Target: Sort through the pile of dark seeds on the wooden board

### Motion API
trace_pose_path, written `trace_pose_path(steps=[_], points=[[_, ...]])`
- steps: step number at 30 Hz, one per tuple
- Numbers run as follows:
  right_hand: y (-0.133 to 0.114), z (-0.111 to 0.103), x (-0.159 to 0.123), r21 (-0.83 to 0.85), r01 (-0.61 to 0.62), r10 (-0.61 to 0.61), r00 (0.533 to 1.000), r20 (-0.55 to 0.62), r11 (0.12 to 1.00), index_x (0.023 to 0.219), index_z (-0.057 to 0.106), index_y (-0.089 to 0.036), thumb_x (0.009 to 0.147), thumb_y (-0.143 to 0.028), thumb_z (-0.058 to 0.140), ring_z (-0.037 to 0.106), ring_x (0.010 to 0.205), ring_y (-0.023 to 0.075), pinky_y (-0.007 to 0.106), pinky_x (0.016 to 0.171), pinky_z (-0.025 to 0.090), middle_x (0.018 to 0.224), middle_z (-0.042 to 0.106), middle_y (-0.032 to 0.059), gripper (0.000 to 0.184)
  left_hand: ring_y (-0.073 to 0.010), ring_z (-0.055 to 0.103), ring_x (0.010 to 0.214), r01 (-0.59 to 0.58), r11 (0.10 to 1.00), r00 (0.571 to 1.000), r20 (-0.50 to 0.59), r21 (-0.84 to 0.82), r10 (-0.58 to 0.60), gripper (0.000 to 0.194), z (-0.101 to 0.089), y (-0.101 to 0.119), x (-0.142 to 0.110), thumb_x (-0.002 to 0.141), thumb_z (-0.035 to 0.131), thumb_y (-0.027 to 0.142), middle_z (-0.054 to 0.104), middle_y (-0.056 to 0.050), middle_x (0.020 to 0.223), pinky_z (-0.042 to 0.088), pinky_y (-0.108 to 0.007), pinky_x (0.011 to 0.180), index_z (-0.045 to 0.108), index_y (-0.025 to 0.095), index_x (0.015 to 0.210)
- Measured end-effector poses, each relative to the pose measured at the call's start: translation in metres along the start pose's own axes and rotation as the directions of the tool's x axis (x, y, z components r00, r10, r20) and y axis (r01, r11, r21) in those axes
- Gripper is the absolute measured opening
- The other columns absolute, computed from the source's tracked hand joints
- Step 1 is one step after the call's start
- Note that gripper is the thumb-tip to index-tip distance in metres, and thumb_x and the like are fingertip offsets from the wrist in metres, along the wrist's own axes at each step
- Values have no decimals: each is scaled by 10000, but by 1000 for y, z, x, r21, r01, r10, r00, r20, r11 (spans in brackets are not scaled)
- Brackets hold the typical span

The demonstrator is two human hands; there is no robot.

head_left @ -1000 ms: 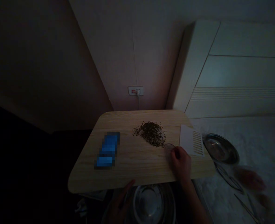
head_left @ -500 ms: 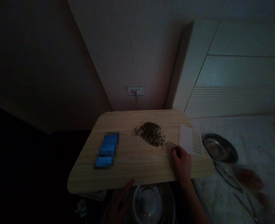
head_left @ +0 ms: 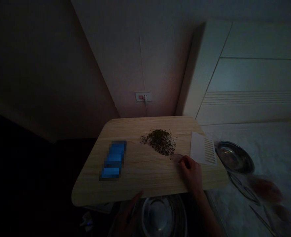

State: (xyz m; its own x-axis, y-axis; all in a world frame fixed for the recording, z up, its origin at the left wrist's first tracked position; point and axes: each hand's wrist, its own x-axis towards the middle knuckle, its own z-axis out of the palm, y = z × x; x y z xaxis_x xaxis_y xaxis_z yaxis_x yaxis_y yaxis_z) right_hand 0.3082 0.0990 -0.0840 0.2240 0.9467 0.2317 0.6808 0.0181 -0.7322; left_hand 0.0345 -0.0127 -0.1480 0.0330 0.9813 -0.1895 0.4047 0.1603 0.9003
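A heap of small dark seeds or beans lies spread on the light wooden table. Just to its lower right, my right hand is closed, pinching a small clear, thin-edged piece like a shallow scoop or lid; its exact kind is unclear. That piece reaches the edge of the scattered seeds. Below the table's front edge, my left hand is in shadow, curled at the left rim of a shiny metal bowl, its index finger pointing up toward the table edge.
A pixelated blue item lies on the table's left. At the right edge sits a white slotted board. Another metal bowl, scissors-like handles and blurred reddish shapes are on the pale bedding. A wall socket is behind.
My right hand has shifted slightly left with the clear piece, which now reaches the seeds' lower right edge. My left hand stays at the bowl.
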Motion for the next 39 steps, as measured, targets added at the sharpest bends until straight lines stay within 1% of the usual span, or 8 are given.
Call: trace_pose_path(steps=[4,7,14,19,22,25,31,39], points=[[-2,1,1,23,52,-54,993,106,998,698,574,-171,814,-271,426,491,543,123,217,523,326,608,575,-3,213,-238,422,1255,32,999,999,5,-2,-32,408,2,-1,1,827,491,301,546,4,1308,269,-423,1068,535,280,1233],[-2,2,1,25,62,-65,988,141,998,705,574,-173,807,-271,430,488,530,121,213,501,315,591,563,-8,202,-239,426,1252,28,999,1000,5,-28,-28,400,3,0,0,821,485,284,552,11,1302,280,-419,1066,553,279,1216],[-4,1,2,69,52,-61,988,142,996,720,581,-171,834,-291,413,510,550,128,221,528,340,617,589,-1,236,-234,411,1262,60,996,998,17,-70,-59,395,5,3,-3,846,465,280,530,7,1323,273,-422,1071,530,272,1236],[-3,-2,2,95,-1,-7,997,80,995,782,590,-172,855,-313,398,531,574,137,224,540,361,651,603,3,250,-240,431,1249,32,998,999,11,-52,-32,383,6,2,-2,842,470,255,553,4,1303,278,-436,1068,549,277,1216],[3,-7,-8,58,-27,26,1000,14,998,791,599,-174,850,-331,412,558,627,158,240,576,386,712,633,27,252,-251,453,1233,51,998,999,6,-47,-51,381,5,4,-1,831,491,265,564,0,1290,309,-449,1050,556,286,1206],[12,-16,-26,15,-57,57,998,-19,998,821,594,-177,847,-341,434,572,679,179,261,621,404,757,642,42,231,-248,449,1235,32,998,999,10,-58,-32,382,5,5,-1,829,496,261,566,5,1287,314,-444,1049,556,297,1205],[19,-30,-57,-25,-56,57,997,43,998,825,563,-202,862,-354,444,567,706,181,269,638,410,779,619,31,197,-248,438,1243,11,999,999,-32,-49,-12,384,6,2,-2,835,493,274,552,12,1304,292,-448,1058,544,306,1214],[20,-28,-62,-1,-12,12,995,99,1000,810,562,-204,869,-337,428,568,700,182,278,638,422,763,610,27,197,-266,438,1241,11,998,1000,-27,-64,-13,372,6,0,-1,835,496,295,562,-9,1294,283,-471,1056,561,285,1201]])
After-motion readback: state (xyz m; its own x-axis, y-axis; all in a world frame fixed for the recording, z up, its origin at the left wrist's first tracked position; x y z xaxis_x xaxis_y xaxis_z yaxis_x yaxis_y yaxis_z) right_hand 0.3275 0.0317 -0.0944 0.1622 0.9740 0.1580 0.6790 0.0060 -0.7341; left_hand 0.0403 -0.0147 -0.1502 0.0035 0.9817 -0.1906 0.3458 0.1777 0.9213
